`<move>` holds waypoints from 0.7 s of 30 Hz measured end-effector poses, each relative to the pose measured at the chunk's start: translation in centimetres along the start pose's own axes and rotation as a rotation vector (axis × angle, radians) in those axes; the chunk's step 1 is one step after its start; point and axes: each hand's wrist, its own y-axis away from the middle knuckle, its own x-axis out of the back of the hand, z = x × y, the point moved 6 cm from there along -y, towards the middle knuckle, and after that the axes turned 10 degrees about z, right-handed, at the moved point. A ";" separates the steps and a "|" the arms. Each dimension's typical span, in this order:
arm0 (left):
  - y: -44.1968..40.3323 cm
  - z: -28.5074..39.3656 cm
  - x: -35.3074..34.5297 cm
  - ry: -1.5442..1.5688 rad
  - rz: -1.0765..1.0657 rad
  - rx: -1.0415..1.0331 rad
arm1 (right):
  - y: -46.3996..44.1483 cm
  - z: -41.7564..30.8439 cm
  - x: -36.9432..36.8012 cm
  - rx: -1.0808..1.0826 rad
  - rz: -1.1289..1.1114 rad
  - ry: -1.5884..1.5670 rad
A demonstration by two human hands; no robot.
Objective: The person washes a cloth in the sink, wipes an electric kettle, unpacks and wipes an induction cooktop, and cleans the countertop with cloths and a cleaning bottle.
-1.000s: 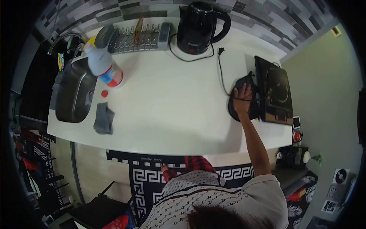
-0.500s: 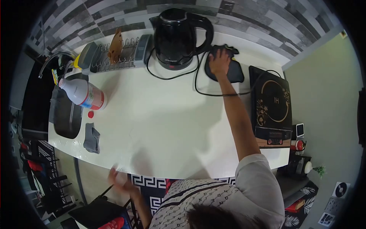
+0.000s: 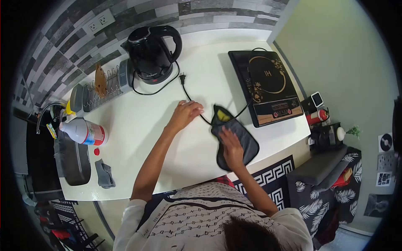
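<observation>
Left hand [image 3: 183, 116] above tabletop [image 3: 138, 129], fingers curled, fingertips right by black cord [image 3: 187, 93]; can't tell if its grip is closed on it. Right hand [image 3: 231, 149] palm down on black pouch [image 3: 246, 144], grip apart, fingers extended and a bit blurred, not clamped on anything. Pouch lies flat at near right of tabletop, yellow patch showing at its far end. Cord runs from plug [image 3: 182, 78] past left hand, across pouch's far part, toward cooktop [image 3: 268, 90] on the right. Kettle [image 3: 150, 60] upright at far side, left of plug. Rack [image 3: 102, 90] left of kettle, brown board [image 3: 100, 81] in it. Bottle [image 3: 86, 131] by sink [image 3: 78, 165], red cap [image 3: 96, 152] and gray cloth [image 3: 104, 173] nearer.
</observation>
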 end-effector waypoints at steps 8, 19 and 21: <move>-1.9 9.1 -6.0 -0.047 -0.079 -0.266 | 1.1 4.6 6.7 -1.202 -0.240 -1.217; -3.6 1.9 -8.0 0.527 0.456 0.351 | -10.8 11.7 8.4 0.049 -0.055 0.301; -3.6 5.5 -3.4 -0.343 0.713 0.274 | -10.7 11.0 7.4 0.124 -0.128 0.379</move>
